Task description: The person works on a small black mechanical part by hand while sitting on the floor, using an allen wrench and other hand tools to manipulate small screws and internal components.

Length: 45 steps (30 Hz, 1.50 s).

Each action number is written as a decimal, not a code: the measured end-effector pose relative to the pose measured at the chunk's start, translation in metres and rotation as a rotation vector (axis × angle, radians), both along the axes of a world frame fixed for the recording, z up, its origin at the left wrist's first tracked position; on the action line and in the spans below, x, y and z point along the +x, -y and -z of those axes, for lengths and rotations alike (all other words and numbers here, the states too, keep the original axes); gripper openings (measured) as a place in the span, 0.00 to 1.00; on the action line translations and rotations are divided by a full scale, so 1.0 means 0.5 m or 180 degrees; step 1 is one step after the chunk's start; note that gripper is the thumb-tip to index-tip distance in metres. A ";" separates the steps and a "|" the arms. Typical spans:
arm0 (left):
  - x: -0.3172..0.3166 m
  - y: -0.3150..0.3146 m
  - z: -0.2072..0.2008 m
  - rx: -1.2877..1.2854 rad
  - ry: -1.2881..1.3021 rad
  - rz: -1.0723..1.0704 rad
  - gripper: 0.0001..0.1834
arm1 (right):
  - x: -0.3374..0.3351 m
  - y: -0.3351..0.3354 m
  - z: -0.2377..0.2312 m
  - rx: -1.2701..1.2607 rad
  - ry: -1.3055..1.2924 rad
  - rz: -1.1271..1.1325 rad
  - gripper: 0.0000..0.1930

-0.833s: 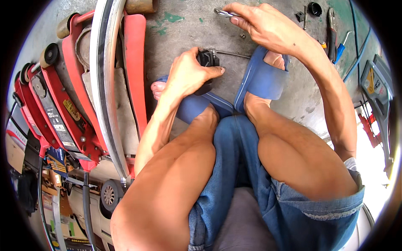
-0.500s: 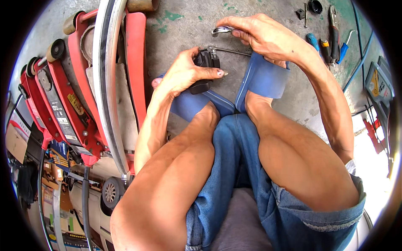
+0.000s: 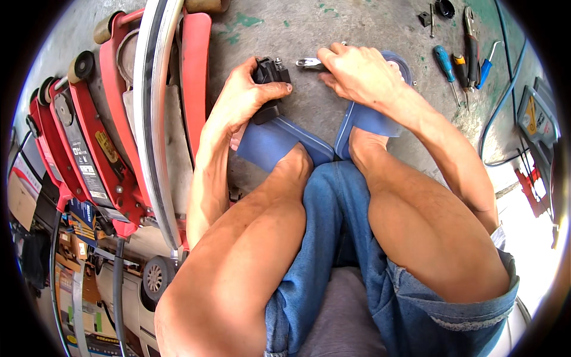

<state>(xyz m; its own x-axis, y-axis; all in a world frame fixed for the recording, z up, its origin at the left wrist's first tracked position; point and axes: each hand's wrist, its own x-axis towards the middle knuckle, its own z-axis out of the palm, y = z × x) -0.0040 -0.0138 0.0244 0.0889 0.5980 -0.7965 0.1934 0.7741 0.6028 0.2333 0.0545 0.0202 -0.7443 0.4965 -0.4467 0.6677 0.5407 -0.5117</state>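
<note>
My left hand (image 3: 238,95) is wrapped round a black blocky part (image 3: 271,72) with small metal bolts at its top edge. Its thumb lies across the part's front, above my left blue slipper (image 3: 267,140). Opposite it, my right hand (image 3: 363,76) is closed on a wrench (image 3: 308,62), whose shiny head sticks out toward the part. A small gap separates the wrench head from the part. Fingers hide the rest of the wrench. Below the right hand is my right blue slipper (image 3: 373,121).
On the concrete at right lie a blue screwdriver (image 3: 441,58), a yellow-and-black screwdriver (image 3: 460,63), pliers (image 3: 473,50) and a blue-handled pick (image 3: 486,74). Beyond them are a black cap (image 3: 445,8) and a bolt (image 3: 432,22). Red floor jacks (image 3: 195,77) stand at left. A blue hose (image 3: 510,98) runs at right.
The black part has moved left and slightly up in my left hand. My right hand has come lower with the wrench. The thin rod beside the part no longer shows.
</note>
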 end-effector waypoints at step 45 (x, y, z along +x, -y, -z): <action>-0.059 -0.053 -0.038 0.0054 0.1715 -0.0033 0.41 | 0.025 -0.030 -0.124 0.0328 -0.0830 0.0469 0.21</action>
<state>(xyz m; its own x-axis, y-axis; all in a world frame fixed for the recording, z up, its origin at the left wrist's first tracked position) -0.0336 0.0125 0.0437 0.4764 0.6133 -0.6300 -0.1543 0.7637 0.6268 0.2457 0.0695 0.0823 -0.7438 0.6403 -0.1918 0.5962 0.5058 -0.6235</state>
